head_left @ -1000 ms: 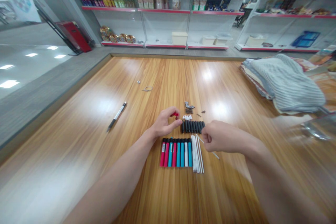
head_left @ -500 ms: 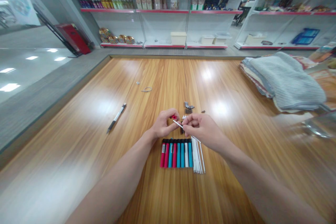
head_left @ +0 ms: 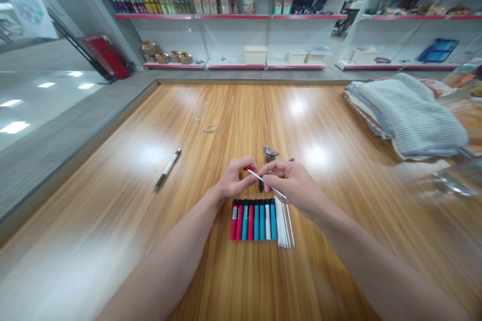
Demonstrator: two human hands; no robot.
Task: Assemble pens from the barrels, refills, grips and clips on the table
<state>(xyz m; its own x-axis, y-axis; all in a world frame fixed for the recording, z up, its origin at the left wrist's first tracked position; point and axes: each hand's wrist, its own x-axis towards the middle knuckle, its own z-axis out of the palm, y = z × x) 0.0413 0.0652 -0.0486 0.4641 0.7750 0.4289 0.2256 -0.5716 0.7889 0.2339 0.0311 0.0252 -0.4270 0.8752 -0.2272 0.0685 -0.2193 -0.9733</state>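
Observation:
Over the table (head_left: pixel 241 110), my left hand (head_left: pixel 234 178) is closed around a small red pen part (head_left: pixel 248 167), most of it hidden by the fingers. My right hand (head_left: pixel 286 184) pinches a thin white pen refill (head_left: pixel 278 193) slantwise, its upper end close to the red part. Just below lies a row of red, blue and white pen barrels (head_left: pixel 261 220) with black ends. Several white refills (head_left: pixel 284 225) lie along the row's right side. Behind my hands are small silvery pieces (head_left: pixel 270 151) and dark pieces (head_left: pixel 269 159); a black piece (head_left: pixel 261 185) shows between the hands.
A pen (head_left: pixel 167 170) lies at the left, with a thin looped cord (head_left: pixel 210 128) and a small round piece (head_left: pixel 198 119) farther back. Folded cloths (head_left: pixel 410 115) are stacked at the right beside a clear container (head_left: pixel 463 175). Stocked shelves (head_left: pixel 233 16) stand beyond the table.
My right hand has shifted slightly, its fingers now extending farther over the small white pieces behind. The refill's lower end has tilted up a little. My left hand has barely moved.

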